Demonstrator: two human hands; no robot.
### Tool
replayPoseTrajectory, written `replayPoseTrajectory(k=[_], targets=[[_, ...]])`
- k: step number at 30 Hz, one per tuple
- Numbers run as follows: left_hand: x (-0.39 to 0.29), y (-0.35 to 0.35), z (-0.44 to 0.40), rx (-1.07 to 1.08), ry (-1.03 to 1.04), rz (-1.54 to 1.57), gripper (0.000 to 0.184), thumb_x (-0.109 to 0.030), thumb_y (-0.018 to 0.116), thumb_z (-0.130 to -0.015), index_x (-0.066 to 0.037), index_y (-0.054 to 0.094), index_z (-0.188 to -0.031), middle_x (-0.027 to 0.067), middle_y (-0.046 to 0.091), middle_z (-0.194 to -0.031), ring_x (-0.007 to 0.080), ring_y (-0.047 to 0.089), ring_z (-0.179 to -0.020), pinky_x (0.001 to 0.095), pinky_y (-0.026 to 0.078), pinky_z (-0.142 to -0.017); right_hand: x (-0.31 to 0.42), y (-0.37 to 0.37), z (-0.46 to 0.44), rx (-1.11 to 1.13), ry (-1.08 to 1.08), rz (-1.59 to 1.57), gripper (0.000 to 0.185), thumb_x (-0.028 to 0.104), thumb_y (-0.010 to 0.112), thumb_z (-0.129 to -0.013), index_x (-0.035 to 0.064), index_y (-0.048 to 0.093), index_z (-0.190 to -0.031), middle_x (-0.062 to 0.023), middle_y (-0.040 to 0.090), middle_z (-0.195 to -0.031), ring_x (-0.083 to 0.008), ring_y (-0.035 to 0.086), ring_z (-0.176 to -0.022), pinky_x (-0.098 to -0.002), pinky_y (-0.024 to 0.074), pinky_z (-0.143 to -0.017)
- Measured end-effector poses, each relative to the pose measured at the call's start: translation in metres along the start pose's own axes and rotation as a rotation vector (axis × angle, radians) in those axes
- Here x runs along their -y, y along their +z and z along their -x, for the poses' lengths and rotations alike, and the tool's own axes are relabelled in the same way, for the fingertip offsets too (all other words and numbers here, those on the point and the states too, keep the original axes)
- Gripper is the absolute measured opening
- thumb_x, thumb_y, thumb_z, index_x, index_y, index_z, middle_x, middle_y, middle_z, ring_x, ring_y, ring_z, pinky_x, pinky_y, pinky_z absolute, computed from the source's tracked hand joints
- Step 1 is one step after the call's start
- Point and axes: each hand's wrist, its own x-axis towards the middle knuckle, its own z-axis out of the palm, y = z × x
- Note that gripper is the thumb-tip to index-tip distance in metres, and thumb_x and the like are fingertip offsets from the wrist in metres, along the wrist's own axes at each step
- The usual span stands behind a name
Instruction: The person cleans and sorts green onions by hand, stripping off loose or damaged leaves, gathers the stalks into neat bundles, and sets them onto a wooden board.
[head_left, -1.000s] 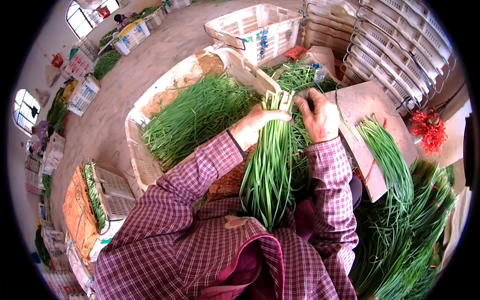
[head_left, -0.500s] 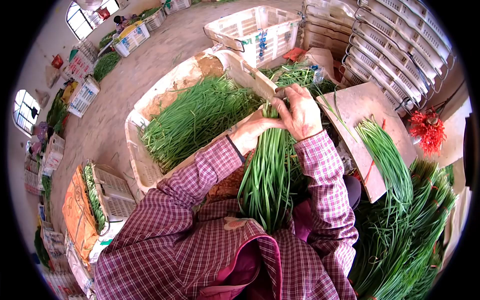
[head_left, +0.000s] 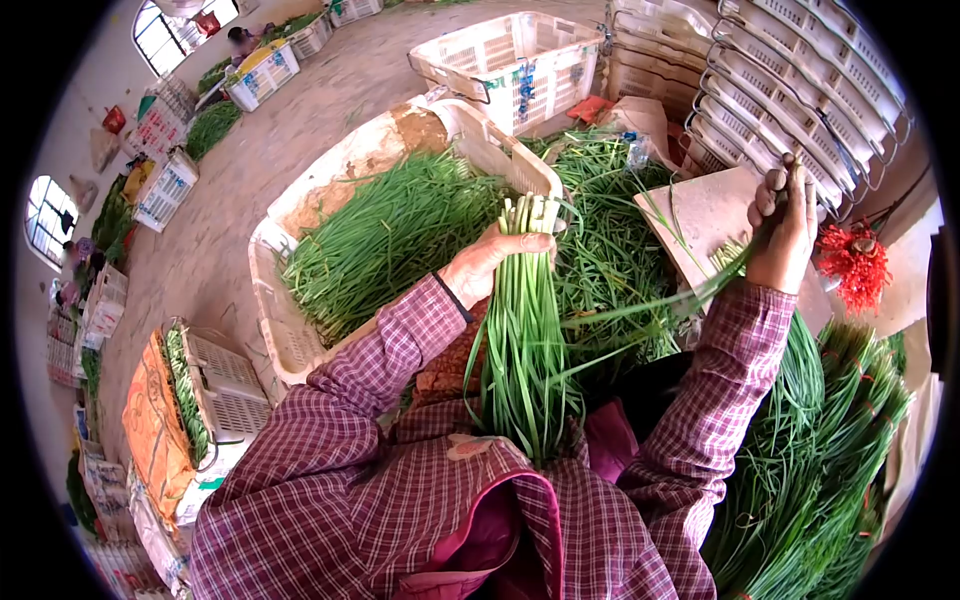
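My left hand point(head_left: 490, 262) is closed around a bunch of garlic chives point(head_left: 530, 330), thumb across the front. Pale stem ends stick up above the fist, and the green leaves hang down to my lap. Raised at the right is my right hand point(head_left: 782, 225), fingers curled, near the red ties. A few loose chive leaves point(head_left: 650, 312) trail from it leftward across the front of the bunch. Beneath that hand, another chive bunch point(head_left: 797, 375) lies partly hidden over the edge of a board point(head_left: 690, 215).
A white crate point(head_left: 285, 335) holding loose chives stands ahead to the left. Leaf scraps point(head_left: 612, 235) are heaped beside it. Stacked crates point(head_left: 800, 90) rise at the right, near hanging red ties point(head_left: 855, 265). Tied chive bunches point(head_left: 800, 500) pile up at lower right.
My right hand has left the top of the bunch and moved right and up, drawing loose leaves with it. My left hand still grips the bunch, slightly further left.
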Motion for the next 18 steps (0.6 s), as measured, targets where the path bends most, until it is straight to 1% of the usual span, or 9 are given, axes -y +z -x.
replayPoseTrajectory(k=[2, 4, 6, 8, 10, 11, 15, 17, 18], targets=[[0.0, 0.005, -0.001, 0.012, 0.006, 0.06, 0.043, -0.011, 0.068, -0.078, -0.004, 0.052, -0.117, 0.0045, 0.06, -0.091, 0.0144, 0.06, -0.077, 0.0285, 0.052, -0.069, 0.0, 0.01, 0.018, 0.071, 0.076, 0.424, 0.022, 0.028, 0.052, -0.094, 0.0085, 0.06, -0.099, 0.0045, 0.051, -0.07, -0.0035, 0.042, -0.054, -0.0177, 0.0326, -0.045], [0.0, 0.009, -0.003, 0.024, 0.0, 0.068, 0.041, -0.01, 0.066, -0.078, -0.005, 0.052, -0.116, 0.0036, 0.059, -0.09, 0.013, 0.058, -0.076, 0.027, 0.051, -0.068, -0.033, 0.02, 0.036, 0.264, 0.086, 0.583, 0.02, 0.027, 0.054, -0.093, 0.0088, 0.061, -0.094, 0.0017, 0.054, -0.074, -0.0041, 0.047, -0.061, -0.019, 0.0372, -0.051], [-0.005, 0.016, 0.0, 0.044, 0.02, 0.073, 0.039, -0.009, 0.065, -0.079, -0.006, 0.052, -0.115, 0.0036, 0.059, -0.091, 0.0121, 0.058, -0.077, 0.0259, 0.05, -0.068, -0.078, 0.034, 0.062, 0.364, 0.074, 0.494, 0.018, 0.022, 0.057, -0.091, 0.0045, 0.06, -0.092, -0.0024, 0.057, -0.079, -0.0109, 0.052, -0.074, -0.0263, 0.0439, -0.068], [-0.006, 0.019, 0.001, 0.053, 0.04, 0.057, 0.036, -0.009, 0.064, -0.08, -0.006, 0.053, -0.114, 0.0025, 0.059, -0.092, 0.0118, 0.058, -0.079, 0.0264, 0.051, -0.07, -0.106, 0.052, 0.086, 0.345, 0.11, 0.358, 0.015, 0.017, 0.058, -0.09, 0.0025, 0.06, -0.092, -0.0043, 0.057, -0.082, -0.013, 0.052, -0.076, -0.0276, 0.0442, -0.071], [-0.009, 0.027, 0.005, -0.062, 0.098, 0.032, 0.029, -0.01, 0.069, -0.077, -0.006, 0.06, -0.105, 0.0002, 0.062, -0.084, 0.0101, 0.06, -0.073, 0.0249, 0.051, -0.067, -0.122, 0.064, 0.097, 0.337, 0.098, 0.275, 0.012, 0.012, 0.06, -0.088, 0.0011, 0.06, -0.091, -0.0061, 0.057, -0.084, -0.0146, 0.053, -0.078, -0.0285, 0.0441, -0.073], [-0.011, 0.028, 0.006, -0.071, 0.088, 0.037, 0.027, -0.008, 0.07, -0.077, -0.007, 0.06, -0.102, 0.0001, 0.062, -0.086, 0.0098, 0.061, -0.074, 0.0252, 0.051, -0.067, -0.127, 0.07, 0.102, 0.285, 0.106, 0.258, 0.011, 0.011, 0.06, -0.088, 0.0004, 0.06, -0.092, -0.0068, 0.057, -0.086, -0.0155, 0.054, -0.079, -0.0284, 0.0439, -0.073], [-0.01, 0.028, 0.004, -0.066, 0.101, 0.073, 0.027, -0.008, 0.07, -0.077, -0.006, 0.06, -0.102, 0.0001, 0.063, -0.087, 0.0101, 0.061, -0.077, 0.0264, 0.051, -0.07, -0.134, 0.076, 0.109, 0.247, 0.055, 0.226, 0.012, 0.011, 0.059, -0.088, 0.0002, 0.06, -0.093, -0.0063, 0.057, -0.087, -0.0147, 0.054, -0.082, -0.028, 0.044, -0.077], [-0.011, 0.031, 0.006, -0.08, 0.117, 0.063, 0.026, -0.009, 0.069, -0.078, -0.005, 0.06, -0.102, 0.0013, 0.063, -0.087, 0.0118, 0.061, -0.081, 0.0278, 0.051, -0.074, -0.135, 0.076, 0.112, 0.253, 0.204, 0.128, 0.023, 0.014, 0.059, -0.089, -0.001, 0.056, -0.106, -0.0079, 0.058, -0.095, -0.0155, 0.054, -0.088, -0.0289, 0.0438, -0.083], [-0.011, 0.033, 0.006, -0.079, 0.117, 0.065, 0.026, -0.009, 0.069, -0.078, -0.005, 0.06, -0.102, 0.0013, 0.063, -0.087, 0.0118, 0.061, -0.081, 0.0278, 0.051, -0.074, -0.132, 0.077, 0.112, 0.254, 0.204, 0.129, 0.023, 0.014, 0.059, -0.089, -0.001, 0.056, -0.106, -0.0079, 0.058, -0.095, -0.0155, 0.054, -0.088, -0.0289, 0.0438, -0.083]])
